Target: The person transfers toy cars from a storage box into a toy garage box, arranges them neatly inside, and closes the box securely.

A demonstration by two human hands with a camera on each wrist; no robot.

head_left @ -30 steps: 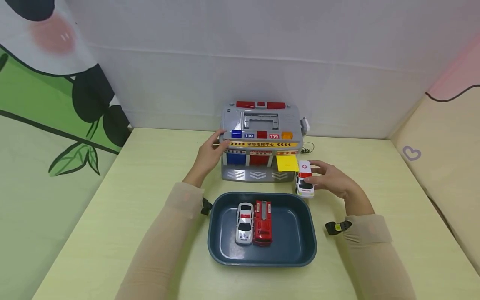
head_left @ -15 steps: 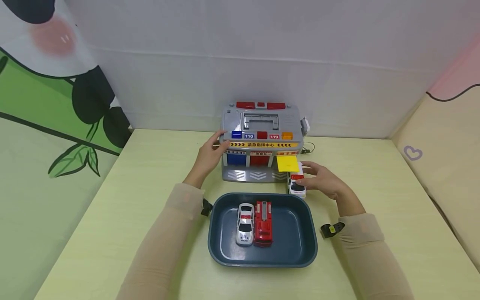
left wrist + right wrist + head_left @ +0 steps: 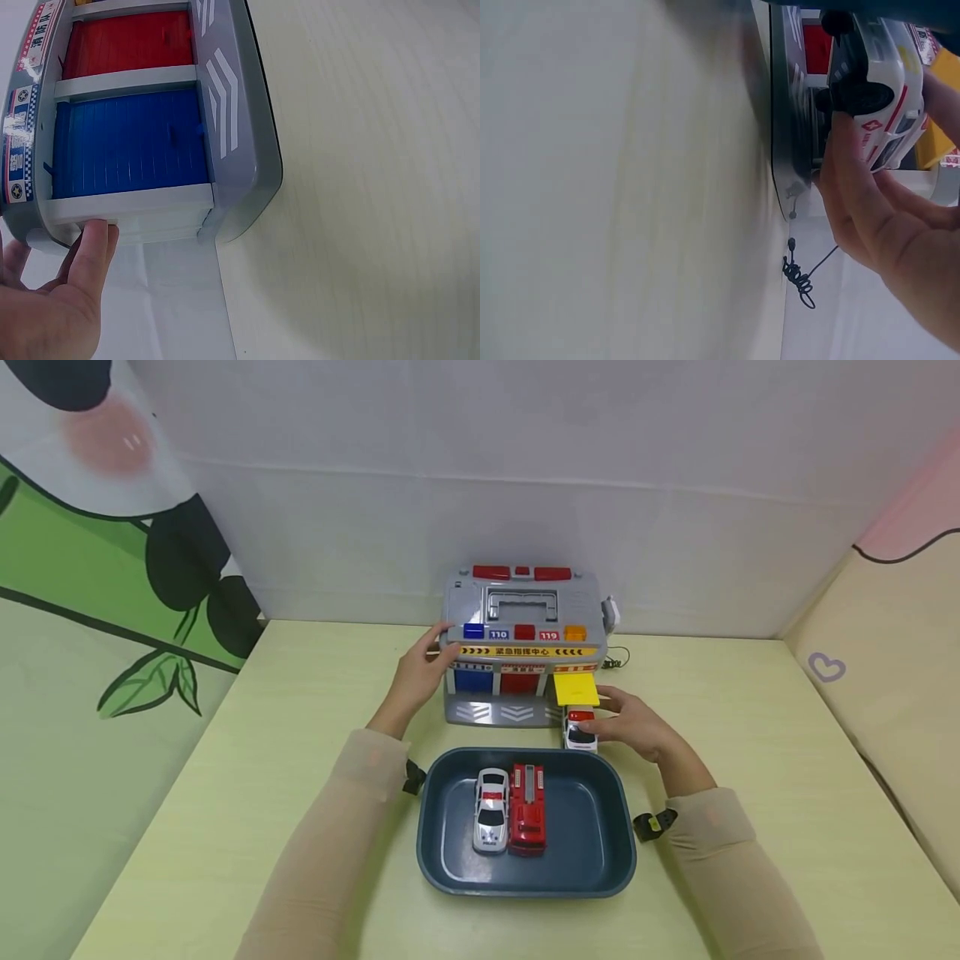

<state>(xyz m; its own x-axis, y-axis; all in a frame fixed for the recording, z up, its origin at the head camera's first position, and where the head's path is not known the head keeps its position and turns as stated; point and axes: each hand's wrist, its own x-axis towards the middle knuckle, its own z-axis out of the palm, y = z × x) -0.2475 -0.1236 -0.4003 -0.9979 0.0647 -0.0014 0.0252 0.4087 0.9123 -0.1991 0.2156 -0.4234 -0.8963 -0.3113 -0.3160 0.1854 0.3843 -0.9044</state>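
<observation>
The grey toy garage (image 3: 525, 610) stands against the back wall, its blue (image 3: 473, 681) and red doors down and its yellow door (image 3: 576, 689) raised at the right. My left hand (image 3: 417, 678) rests on the garage's left end; the left wrist view shows its fingers (image 3: 91, 251) against the side wall. In my right hand (image 3: 637, 725) is the white toy ambulance (image 3: 581, 732), pinched at its sides, in front of the right bay with its rear under the yellow door. The right wrist view shows the ambulance (image 3: 891, 90) tilted at the bay opening, thumb and fingers around it.
A dark blue tray (image 3: 592, 868) sits in front of the garage, close to the ambulance. It holds a white police car (image 3: 491, 810) and a red fire truck (image 3: 528, 810), side by side. A coiled black cord (image 3: 617, 657) lies right of the garage.
My right hand has moved left with the ambulance, from beside the garage's right end to the front of the yellow-door bay. The left hand has stayed on the garage.
</observation>
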